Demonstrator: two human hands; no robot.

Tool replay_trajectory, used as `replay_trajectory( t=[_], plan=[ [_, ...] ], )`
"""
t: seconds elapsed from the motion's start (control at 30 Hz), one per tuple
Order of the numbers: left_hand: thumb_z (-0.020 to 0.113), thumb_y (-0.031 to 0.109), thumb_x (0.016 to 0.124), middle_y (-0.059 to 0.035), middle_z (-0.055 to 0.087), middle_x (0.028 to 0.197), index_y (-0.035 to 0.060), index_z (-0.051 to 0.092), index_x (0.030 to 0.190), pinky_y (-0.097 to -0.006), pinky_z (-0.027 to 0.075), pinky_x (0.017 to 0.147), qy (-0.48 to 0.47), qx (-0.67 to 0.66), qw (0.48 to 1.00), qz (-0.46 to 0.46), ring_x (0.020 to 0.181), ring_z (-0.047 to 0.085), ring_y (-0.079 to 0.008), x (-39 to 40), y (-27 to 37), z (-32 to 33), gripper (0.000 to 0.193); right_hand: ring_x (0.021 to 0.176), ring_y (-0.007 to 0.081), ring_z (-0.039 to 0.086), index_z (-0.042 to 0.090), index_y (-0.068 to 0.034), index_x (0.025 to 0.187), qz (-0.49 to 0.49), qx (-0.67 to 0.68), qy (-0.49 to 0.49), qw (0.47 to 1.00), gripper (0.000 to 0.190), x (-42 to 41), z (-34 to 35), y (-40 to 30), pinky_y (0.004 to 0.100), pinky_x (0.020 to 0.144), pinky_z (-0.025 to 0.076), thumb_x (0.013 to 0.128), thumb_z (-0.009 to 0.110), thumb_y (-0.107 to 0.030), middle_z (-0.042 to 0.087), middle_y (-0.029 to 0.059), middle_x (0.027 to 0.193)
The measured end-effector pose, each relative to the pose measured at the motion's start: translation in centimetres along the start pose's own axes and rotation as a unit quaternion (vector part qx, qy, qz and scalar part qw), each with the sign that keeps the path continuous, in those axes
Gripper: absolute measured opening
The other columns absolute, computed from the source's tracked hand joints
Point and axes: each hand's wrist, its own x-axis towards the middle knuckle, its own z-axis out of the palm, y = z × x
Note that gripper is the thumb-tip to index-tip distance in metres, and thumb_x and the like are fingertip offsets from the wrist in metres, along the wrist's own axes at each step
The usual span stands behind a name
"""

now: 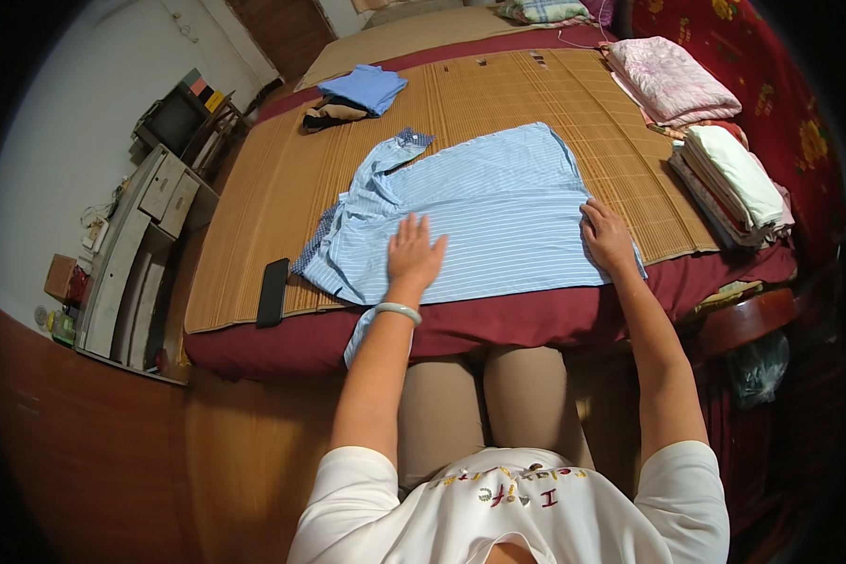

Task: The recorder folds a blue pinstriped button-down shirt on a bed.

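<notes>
A blue-and-white striped shirt (493, 233) lies spread sideways on the bamboo mat of a bed, its collar end to the left. One sleeve stretches away from me and ends in a dark patterned cuff (416, 137); part of the other hangs over the near bed edge. My left hand (416, 255) rests flat on the shirt near its left part, fingers apart, with a pale bangle (399, 311) at the wrist. My right hand (605, 233) is at the shirt's hem on the right, fingers bent over the cloth; whether it pinches the fabric is not clear.
A black phone (273, 292) lies left of the shirt at the mat's edge. Folded blue clothes (365, 88) sit farther back. At right are a folded pink quilt (673, 81) and a stack of folded cloths (733, 180). A desk (123, 247) stands at left.
</notes>
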Motion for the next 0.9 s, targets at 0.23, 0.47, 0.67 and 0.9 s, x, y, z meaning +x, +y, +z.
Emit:
replay_trajectory(
  t=[0.23, 0.47, 0.67, 0.9],
  plan=[
    [0.034, 0.052, 0.102, -0.0113, 0.02, 0.166, 0.0098, 0.028, 0.158, -0.0443, 0.013, 0.124, 0.014, 0.027, 0.998, -0.055, 0.154, 0.014, -0.0282, -2.2, -9.7, -1.0, 0.071, 0.12, 0.033, 0.058, 0.067, -0.003, 0.117, -0.01, 0.019, 0.012, 1.0, 0.032, 0.0, 0.4, 0.3, 0.042, 0.105, 0.044, 0.089, 0.062, -0.017, 0.063, 0.0154, 0.129],
    [0.036, 0.053, 0.102, -0.0148, 0.021, 0.165, 0.0095, 0.029, 0.157, -0.0609, 0.013, 0.119, -0.057, 0.024, 0.996, -0.064, 0.154, 0.015, -0.032, -2.0, 1.1, -2.6, 0.071, 0.118, 0.0335, 0.059, 0.067, -0.002, 0.115, -0.022, 0.006, 0.034, 0.999, 0.031, -0.2, 0.4, 1.1, 0.0423, 0.103, 0.045, 0.087, 0.063, -0.017, 0.064, 0.0155, 0.127],
    [0.037, 0.053, 0.102, -0.0137, 0.026, 0.164, 0.0111, 0.034, 0.155, -0.0579, 0.016, 0.12, -0.03, -0.02, 0.986, 0.164, 0.152, 0.021, -0.028, -3.1, 15.0, 1.1, 0.067, 0.117, 0.0338, 0.06, 0.067, -0.002, 0.115, -0.024, 0.02, 0.038, 0.999, 0.032, 0.0, 1.0, 0.7, 0.0427, 0.102, 0.046, 0.086, 0.063, -0.016, 0.064, 0.0162, 0.126],
    [0.039, 0.051, 0.102, -0.0142, 0.027, 0.163, 0.0119, 0.034, 0.155, -0.0495, 0.018, 0.122, -0.026, -0.057, 0.97, 0.233, 0.152, 0.023, -0.029, -1.6, 15.8, 1.7, 0.066, 0.118, 0.0343, 0.059, 0.067, -0.001, 0.116, -0.022, 0.018, 0.034, 0.999, 0.033, 0.0, 0.9, 0.5, 0.0423, 0.102, 0.046, 0.086, 0.063, -0.014, 0.063, 0.0166, 0.127]
  ],
)
